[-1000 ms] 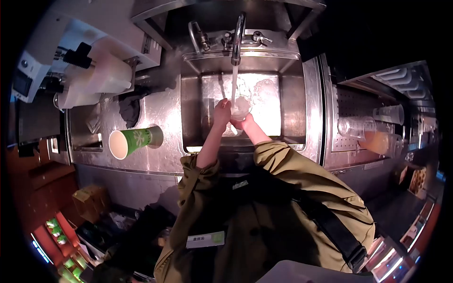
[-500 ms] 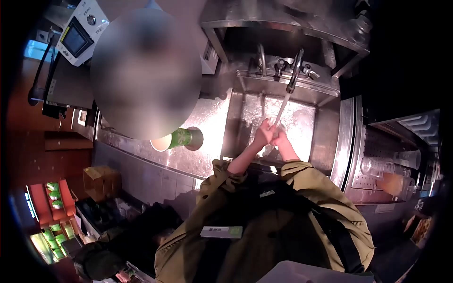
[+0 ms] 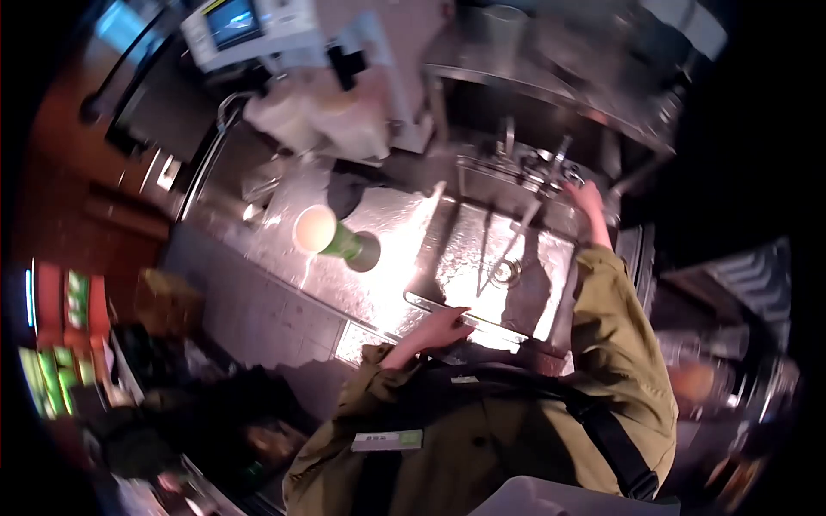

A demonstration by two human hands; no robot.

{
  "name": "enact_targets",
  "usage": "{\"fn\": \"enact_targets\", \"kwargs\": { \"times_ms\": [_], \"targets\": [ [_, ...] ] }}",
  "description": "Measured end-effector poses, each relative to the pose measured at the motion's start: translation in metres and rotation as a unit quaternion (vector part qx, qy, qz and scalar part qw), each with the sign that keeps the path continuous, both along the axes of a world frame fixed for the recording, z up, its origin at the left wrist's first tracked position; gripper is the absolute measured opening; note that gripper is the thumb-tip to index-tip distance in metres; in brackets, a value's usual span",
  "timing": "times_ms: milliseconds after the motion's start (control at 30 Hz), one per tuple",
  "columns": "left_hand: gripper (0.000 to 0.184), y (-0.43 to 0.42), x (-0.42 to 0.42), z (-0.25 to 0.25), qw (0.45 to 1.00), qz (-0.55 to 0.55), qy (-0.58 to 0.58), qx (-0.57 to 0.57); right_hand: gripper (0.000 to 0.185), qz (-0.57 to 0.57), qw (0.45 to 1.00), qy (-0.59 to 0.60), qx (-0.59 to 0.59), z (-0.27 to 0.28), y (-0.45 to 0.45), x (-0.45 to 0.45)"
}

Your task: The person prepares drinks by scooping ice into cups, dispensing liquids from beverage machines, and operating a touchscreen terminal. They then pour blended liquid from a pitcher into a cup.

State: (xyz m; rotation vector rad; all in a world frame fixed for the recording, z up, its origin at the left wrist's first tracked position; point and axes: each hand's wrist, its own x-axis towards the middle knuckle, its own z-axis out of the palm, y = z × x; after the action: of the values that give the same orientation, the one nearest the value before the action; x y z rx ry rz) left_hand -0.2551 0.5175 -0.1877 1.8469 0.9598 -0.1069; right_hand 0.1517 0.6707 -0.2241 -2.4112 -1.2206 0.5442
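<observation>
My right hand [image 3: 587,199] reaches to the back right of the metal sink [image 3: 594,297], with its fingers closed round the tap handle [image 3: 571,175]. The curved spout of the tap [image 3: 561,155] is just left of that hand. My left hand [image 3: 440,328] hovers by the sink's front edge, fingers loosely bent and apart, holding nothing that I can see. A round drain [image 3: 506,273] shows in the wet basin. Motion blurs the fingers and the spout, so I cannot tell whether water still runs.
A green and white paper cup [image 3: 317,230] stands on the wet steel counter [image 3: 379,288] left of the sink. Behind it are white containers [image 3: 348,116] and a machine with a screen [image 3: 232,21]. A metal shelf [image 3: 551,82] overhangs the taps. Another person [image 3: 232,421] is at lower left.
My hands have parted from under the running water. The right one has gone up to the tap handle, the left back to the sink's front edge. The view has shifted.
</observation>
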Motion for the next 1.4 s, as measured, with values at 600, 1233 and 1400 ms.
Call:
{"fn": "enact_targets", "kwargs": {
  "times_ms": [600,1233,1400],
  "targets": [
    [0.037,0.380,-0.313,0.142,0.800,0.378,-0.323,0.335,0.055,0.256,0.916,0.026,0.307,0.015,-0.013,-0.406],
    [0.023,0.463,-0.267,0.137,0.896,0.138,-0.411,-0.097,0.016,0.174,0.629,-0.456,0.604,0.378,0.142,-0.499],
    [0.020,0.453,-0.269,0.134,0.879,0.199,-0.423,-0.099,0.015,0.184,0.625,-0.475,0.592,0.389,0.142,-0.495]
  ]
}}
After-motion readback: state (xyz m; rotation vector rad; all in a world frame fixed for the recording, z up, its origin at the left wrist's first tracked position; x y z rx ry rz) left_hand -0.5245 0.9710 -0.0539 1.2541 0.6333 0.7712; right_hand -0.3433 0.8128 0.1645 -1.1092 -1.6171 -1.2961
